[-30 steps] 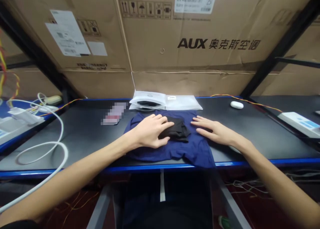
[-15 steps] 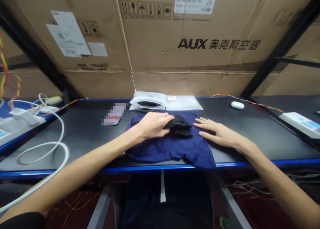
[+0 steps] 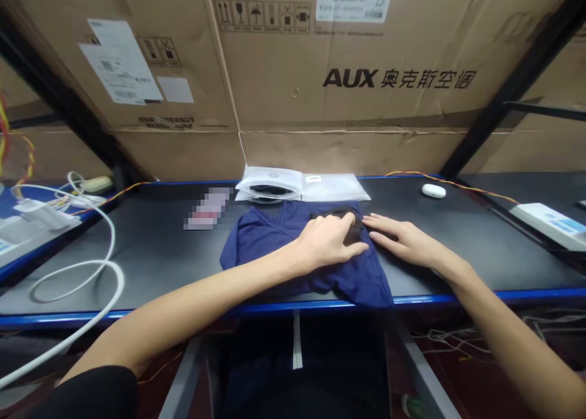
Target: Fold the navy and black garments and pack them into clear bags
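A navy blue garment (image 3: 270, 223) lies on the dark table, its lower right part reaching the blue front edge. On top of it sits a bunched black cloth (image 3: 330, 212), mostly hidden under my left hand (image 3: 327, 239). The fingers of that hand curl over the cloth, with the thumb pointing right. My right hand (image 3: 403, 240) rests open at the garment's right edge, fingers stretched toward the left hand. Just behind the garment lies a white translucent pouch (image 3: 336, 188), its left part gaping with something black inside.
A blurred-out flat object (image 3: 208, 208) lies left of the garment. A white earbud case (image 3: 433, 190) is at the back right. Power strips (image 3: 549, 223) and a looping white cable (image 3: 114, 272) flank the table (image 3: 155, 242). Cardboard (image 3: 293, 107) stands behind.
My left hand has moved right across the garment with the black cloth, close to my right hand. More of the garment's left side shows. The right hand has shifted slightly.
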`<action>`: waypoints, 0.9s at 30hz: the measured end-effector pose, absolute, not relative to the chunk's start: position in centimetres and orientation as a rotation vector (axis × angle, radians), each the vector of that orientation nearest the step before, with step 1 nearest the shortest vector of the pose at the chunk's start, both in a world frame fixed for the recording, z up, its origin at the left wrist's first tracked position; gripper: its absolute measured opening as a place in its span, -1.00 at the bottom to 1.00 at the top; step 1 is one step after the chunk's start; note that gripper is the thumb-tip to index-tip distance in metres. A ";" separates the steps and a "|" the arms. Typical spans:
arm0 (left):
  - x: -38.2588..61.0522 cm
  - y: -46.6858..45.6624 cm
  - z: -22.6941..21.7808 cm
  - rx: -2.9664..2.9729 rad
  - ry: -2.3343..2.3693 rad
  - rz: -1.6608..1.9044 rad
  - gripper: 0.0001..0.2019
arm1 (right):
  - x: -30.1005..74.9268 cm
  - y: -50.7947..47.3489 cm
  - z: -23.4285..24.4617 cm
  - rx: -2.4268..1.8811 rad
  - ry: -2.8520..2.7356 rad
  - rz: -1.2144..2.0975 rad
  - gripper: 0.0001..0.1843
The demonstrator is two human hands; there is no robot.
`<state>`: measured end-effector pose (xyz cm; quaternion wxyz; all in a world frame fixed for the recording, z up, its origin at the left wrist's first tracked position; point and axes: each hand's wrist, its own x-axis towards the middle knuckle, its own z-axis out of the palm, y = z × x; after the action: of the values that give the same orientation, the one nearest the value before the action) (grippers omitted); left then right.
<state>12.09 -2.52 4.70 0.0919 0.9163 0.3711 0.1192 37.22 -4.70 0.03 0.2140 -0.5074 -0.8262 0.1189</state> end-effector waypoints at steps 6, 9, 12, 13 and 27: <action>9.9 -1.9 4.7 2.502 1.073 0.559 -0.75 | 35.4 -4.8 0.5 -1.370 -2.210 0.239 -0.49; 8.6 -1.7 5.0 2.405 1.052 0.660 -0.80 | 34.4 -4.7 0.5 -1.330 -2.275 0.252 -0.48; 7.4 -1.8 5.3 2.344 1.048 0.722 -0.82 | 34.1 -4.5 0.3 -1.320 -2.364 0.263 -0.48; 7.0 -1.9 5.4 2.334 1.053 0.743 -0.82 | 34.1 -4.5 0.1 -1.324 -2.381 0.260 -0.48; -0.4 -1.3 5.3 2.664 1.647 0.184 -0.75 | 34.6 -4.6 0.0 -1.291 -2.395 0.262 -0.48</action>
<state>-0.41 -1.30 5.32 0.0022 0.8492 0.5249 0.0586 34.61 -4.58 0.00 0.2027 -0.4626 -0.8580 0.0937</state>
